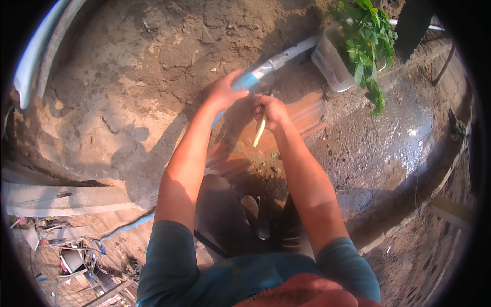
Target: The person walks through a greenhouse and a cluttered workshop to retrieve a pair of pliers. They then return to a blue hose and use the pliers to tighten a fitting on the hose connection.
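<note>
My left hand (223, 92) is wrapped round a blue section of pipe (247, 80), its thumb on the near side. Beyond it the pipe continues into a pale grey length with a joint (276, 62), slanting up to the right. Just right of and slightly nearer than that hand, my right hand (270, 110) is closed on a slim tool with a yellowish handle (260, 132). The handle points down toward me. The tool's working end, near the pipe, is too blurred to tell its kind. A reddish-brown board or sheet (302, 115) lies beneath my hands.
A clear plastic container (333, 64) with a leafy green plant (365, 43) stands at the far right, beside the pipe. Wet, shiny ground (404, 138) spreads to the right. Scrap clutter (74, 261) and a thin blue pipe (128, 227) lie at lower left.
</note>
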Motion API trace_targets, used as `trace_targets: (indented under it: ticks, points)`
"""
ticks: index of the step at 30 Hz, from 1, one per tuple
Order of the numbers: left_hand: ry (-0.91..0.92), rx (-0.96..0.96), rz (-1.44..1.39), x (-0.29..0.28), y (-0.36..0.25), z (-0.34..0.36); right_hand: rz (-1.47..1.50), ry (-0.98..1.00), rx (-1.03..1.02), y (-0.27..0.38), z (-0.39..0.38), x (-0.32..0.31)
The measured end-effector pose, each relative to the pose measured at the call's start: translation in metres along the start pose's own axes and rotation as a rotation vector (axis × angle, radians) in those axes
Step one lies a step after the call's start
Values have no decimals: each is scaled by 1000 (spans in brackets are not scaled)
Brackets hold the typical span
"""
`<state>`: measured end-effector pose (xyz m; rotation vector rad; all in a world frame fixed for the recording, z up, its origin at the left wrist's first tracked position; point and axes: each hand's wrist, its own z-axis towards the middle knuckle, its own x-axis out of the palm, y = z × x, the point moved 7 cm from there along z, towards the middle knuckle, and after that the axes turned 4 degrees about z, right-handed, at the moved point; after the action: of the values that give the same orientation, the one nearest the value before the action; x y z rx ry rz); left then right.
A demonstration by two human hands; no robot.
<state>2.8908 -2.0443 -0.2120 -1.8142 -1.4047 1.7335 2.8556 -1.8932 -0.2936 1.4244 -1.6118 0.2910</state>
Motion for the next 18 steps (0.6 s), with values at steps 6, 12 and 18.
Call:
trace_targets:
  ticks: [6, 12, 18]
  points:
    - [8, 51, 76, 3, -12, -3, -374, -124, -246, 20, -1, -4]
    - [33, 17, 107, 0, -13, -2, -687, -223, -394, 26, 13, -1]
    - [-66, 100, 81, 0, -13, -11, -351, -103, -209, 21, 8, 1]
